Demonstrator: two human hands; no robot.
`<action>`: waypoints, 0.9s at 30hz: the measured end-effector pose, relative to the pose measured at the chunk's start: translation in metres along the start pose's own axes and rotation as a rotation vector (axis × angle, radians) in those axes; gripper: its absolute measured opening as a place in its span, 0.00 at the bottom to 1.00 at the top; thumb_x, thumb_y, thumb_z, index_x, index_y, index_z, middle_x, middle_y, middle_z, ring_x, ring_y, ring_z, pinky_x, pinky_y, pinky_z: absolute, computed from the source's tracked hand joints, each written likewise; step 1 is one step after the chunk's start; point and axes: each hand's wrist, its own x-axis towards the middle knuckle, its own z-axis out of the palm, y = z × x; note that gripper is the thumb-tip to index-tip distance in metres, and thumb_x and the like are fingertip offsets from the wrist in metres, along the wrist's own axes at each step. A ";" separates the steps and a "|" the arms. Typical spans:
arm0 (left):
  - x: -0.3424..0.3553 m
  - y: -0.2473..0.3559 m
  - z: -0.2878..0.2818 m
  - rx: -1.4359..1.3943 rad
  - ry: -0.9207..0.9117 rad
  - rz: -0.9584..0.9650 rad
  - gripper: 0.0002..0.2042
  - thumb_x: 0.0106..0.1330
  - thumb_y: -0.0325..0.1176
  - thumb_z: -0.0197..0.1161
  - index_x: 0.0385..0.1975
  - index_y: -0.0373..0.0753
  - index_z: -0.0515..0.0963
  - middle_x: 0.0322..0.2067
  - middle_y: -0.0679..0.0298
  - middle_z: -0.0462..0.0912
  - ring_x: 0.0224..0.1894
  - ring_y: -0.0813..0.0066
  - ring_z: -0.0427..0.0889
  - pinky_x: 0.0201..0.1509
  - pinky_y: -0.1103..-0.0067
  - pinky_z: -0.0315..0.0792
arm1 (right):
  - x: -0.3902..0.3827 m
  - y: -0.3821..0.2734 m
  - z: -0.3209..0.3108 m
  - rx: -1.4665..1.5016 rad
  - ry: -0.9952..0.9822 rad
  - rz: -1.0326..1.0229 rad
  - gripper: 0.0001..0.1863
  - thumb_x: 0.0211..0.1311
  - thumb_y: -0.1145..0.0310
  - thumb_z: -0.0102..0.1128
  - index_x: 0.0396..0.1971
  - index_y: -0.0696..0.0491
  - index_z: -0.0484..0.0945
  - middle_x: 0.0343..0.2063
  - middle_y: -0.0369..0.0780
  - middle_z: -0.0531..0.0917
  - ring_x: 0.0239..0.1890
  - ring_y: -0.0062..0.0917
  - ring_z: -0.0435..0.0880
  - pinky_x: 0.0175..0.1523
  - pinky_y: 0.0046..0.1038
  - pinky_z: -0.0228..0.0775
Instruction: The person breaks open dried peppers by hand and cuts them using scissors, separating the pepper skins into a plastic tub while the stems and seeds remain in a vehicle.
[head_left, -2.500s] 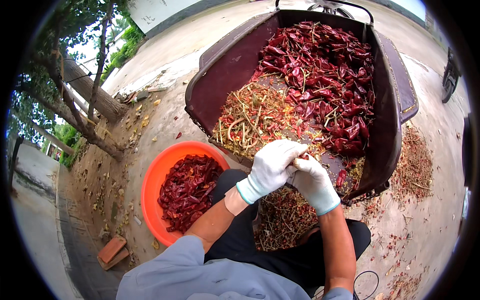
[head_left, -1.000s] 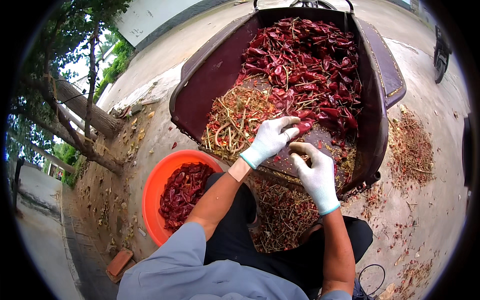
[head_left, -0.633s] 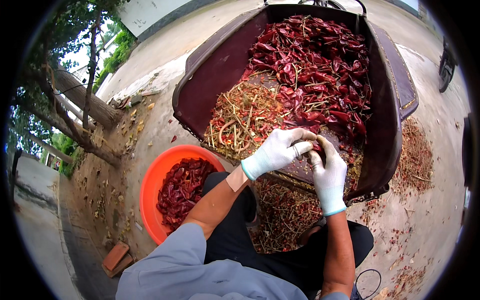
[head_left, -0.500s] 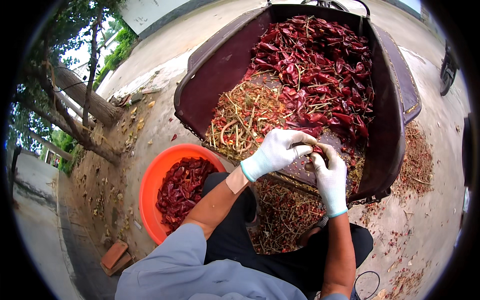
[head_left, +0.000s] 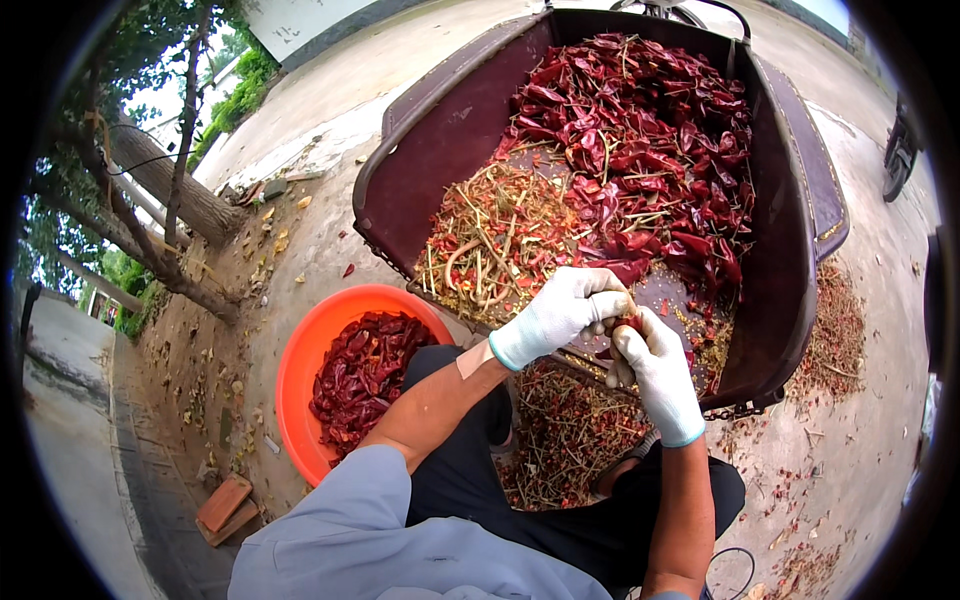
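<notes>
My left hand (head_left: 570,312) and my right hand (head_left: 652,368), both in white gloves with pale green cuffs, meet over the near edge of a maroon cart bed (head_left: 440,130). Their fingers are closed together on a dried red chili (head_left: 628,323), of which only a small part shows between them. Beyond my hands a large heap of dried red chilies (head_left: 640,140) fills the far and right part of the bed. A smaller pile of stems and bits (head_left: 495,235) lies in the bed's near left corner.
An orange basin (head_left: 292,380) with dried chilies inside stands left of my legs. Stems and scraps (head_left: 570,430) cover the ground between my feet, and more debris (head_left: 835,330) lies right of the cart. Trees (head_left: 185,190) and bricks (head_left: 225,505) are at the left.
Both hands have moved slightly down toward me, staying together. My right hand has turned and its fingers have shifted around the chili, which is now more hidden.
</notes>
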 end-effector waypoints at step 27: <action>0.049 -0.049 -0.022 1.415 0.269 0.299 0.14 0.59 0.47 0.69 0.39 0.46 0.85 0.42 0.65 0.80 0.50 0.63 0.77 0.52 0.67 0.72 | -0.001 0.018 0.012 -0.084 0.049 0.056 0.10 0.65 0.64 0.61 0.32 0.56 0.78 0.19 0.32 0.76 0.21 0.16 0.78 0.27 0.19 0.68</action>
